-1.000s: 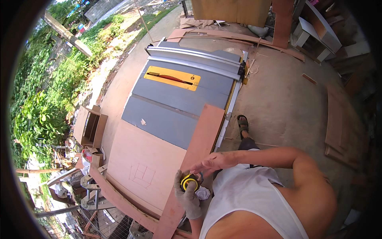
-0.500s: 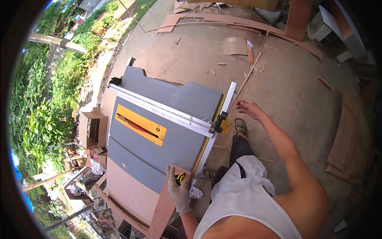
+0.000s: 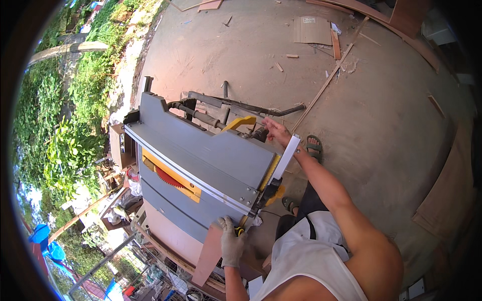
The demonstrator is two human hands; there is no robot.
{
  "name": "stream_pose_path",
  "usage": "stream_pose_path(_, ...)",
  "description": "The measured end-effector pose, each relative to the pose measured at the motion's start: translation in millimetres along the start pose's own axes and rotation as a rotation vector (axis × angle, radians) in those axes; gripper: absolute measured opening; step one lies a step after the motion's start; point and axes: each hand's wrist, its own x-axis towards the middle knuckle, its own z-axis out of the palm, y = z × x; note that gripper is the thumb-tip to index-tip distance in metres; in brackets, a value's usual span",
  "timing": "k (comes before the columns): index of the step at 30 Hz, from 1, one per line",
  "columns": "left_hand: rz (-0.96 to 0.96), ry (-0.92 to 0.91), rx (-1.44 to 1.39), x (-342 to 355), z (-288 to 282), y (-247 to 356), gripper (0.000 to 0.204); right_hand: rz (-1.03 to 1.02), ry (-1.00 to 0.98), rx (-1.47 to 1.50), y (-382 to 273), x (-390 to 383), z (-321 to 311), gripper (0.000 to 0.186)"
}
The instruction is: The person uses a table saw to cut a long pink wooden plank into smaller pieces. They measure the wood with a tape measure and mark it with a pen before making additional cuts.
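Our gloved left hand [image 3: 232,246] grips a yellow tape measure [image 3: 240,231], bare right hand [image 3: 275,131] open on the grey table saw [image 3: 201,160]; leaning risks touching its red blade [image 3: 168,176].

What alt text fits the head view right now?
A person's gloved left hand rests at the near edge of a grey table saw with a yellow insert, beside a brown wooden board. Their bare right hand reaches across to its far side, above a dusty concrete floor.

grey saw table [image 3: 211,155] with yellow insert, red blade [image 3: 163,176], white fence [image 3: 285,158], grey glove on left hand [image 3: 232,244], bare right hand [image 3: 276,131], reddish-brown board [image 3: 206,261], white top, tan dusty floor [image 3: 381,115], green plants [image 3: 65,130]
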Motion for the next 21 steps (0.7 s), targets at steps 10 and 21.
stream_pose_path(10,-0.112,-0.028,0.034,7,-4,-7,0.085,0.046,-0.451,0.696,-3,15,-41,0.073)
stream_pose_path(21,-0.048,0.157,-1.444,-20,-6,-28,0.058,0.629,-0.548,-0.372,-60,-190,-78,0.044)
